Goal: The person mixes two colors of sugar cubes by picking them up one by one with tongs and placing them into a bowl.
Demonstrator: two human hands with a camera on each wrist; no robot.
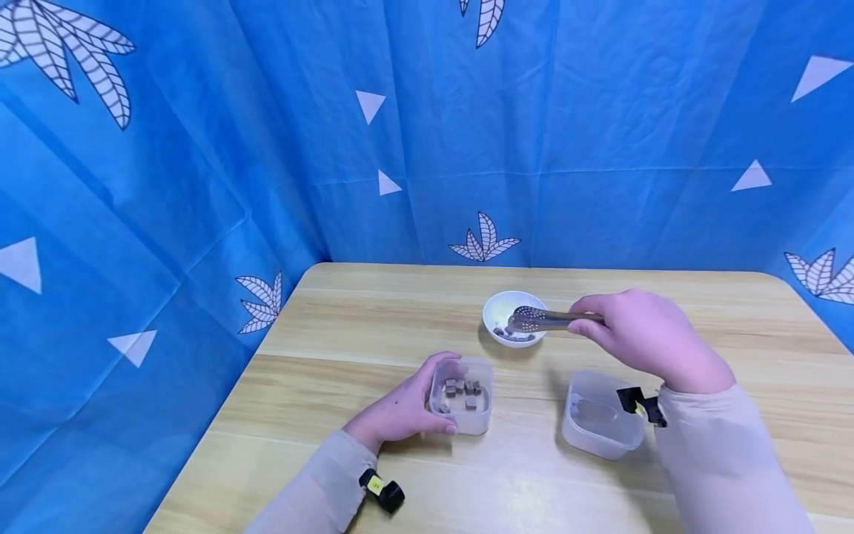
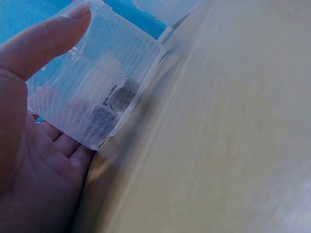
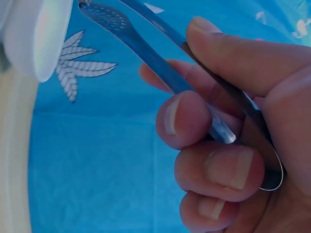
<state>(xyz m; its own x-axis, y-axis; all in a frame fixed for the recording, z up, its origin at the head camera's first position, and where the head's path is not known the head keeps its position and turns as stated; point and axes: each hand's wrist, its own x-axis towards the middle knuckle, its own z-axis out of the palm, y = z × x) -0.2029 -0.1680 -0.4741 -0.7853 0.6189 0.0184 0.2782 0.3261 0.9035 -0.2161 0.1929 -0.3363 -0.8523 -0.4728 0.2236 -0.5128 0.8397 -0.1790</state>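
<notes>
My right hand (image 1: 643, 337) grips a pair of metal tongs (image 1: 560, 320) with perforated ends, its thumb on one arm and its fingers curled round the other. Those ends reach over the white bowl (image 1: 495, 305), where several small dark grey cubes (image 1: 523, 339) lie. A small dark bit shows at the tongs' tip, cut off by the right wrist view's edge. My left hand (image 1: 403, 408) holds a clear plastic container (image 1: 477, 423) on the table, thumb on the near side and fingers round the far side. Several greyish cubes (image 1: 471, 403) lie inside it, also visible through its wall (image 2: 124, 94).
A second clear plastic container (image 1: 597, 445) stands below my right forearm, with a dividing line across it. The wooden table (image 1: 373, 311) ends at a blue patterned cloth (image 1: 427, 133) behind and to the left. Black wrist cameras (image 1: 382, 491) sit on both sleeves.
</notes>
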